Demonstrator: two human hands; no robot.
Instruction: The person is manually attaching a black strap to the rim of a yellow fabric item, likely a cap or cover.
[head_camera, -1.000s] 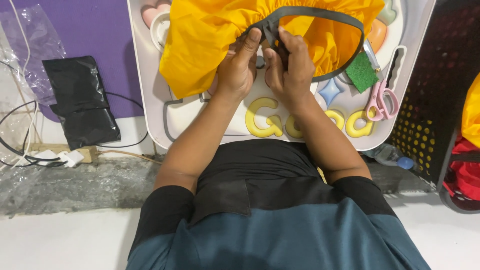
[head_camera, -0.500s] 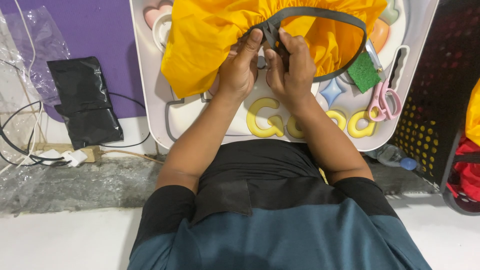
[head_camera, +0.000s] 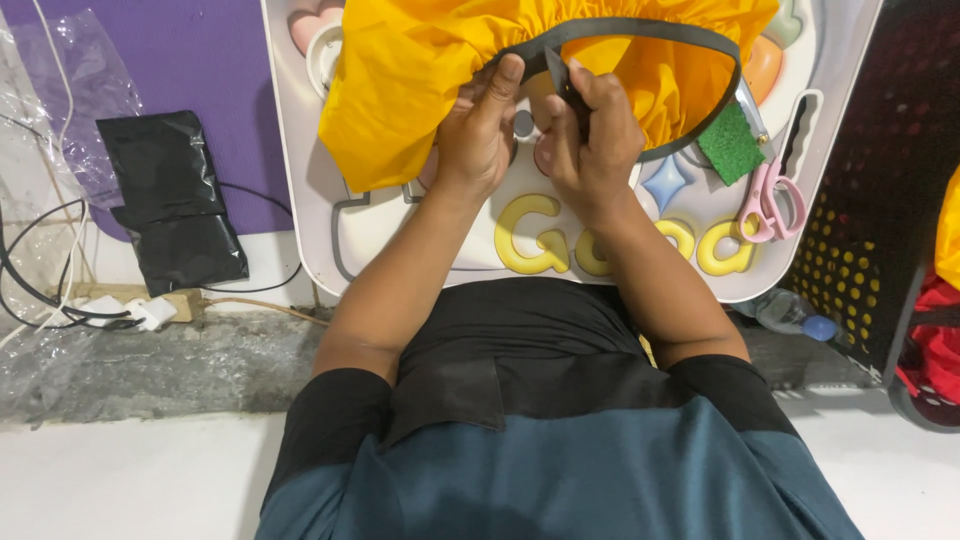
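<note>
Two bare hands are seen at the middle of the head view, raised over a white tray (head_camera: 330, 215) on which raised yellow letters (head_camera: 530, 237) and pastel shapes are set. Most of the tray's upper half is covered by a yellow gathered fabric cover (head_camera: 410, 85), whose opening is edged by a dark elastic band (head_camera: 640, 28) that runs in a wide loop. The cover is held at the near side of that loop, directly above the tray's centre. The left hand (head_camera: 478, 135) is closed on the fabric just under the band, its thumb pressed up along the gathered edge. The right hand (head_camera: 592, 140) is closed on the band itself, a short stretch of it pinched between thumb and fingers; the two hands are almost touching. To the right of the cover, pink-handled scissors (head_camera: 765, 195) are laid on the tray, with a small green sponge (head_camera: 731, 143) just beside them. A black plastic pouch (head_camera: 170, 200) is lying well apart on the left.
</note>
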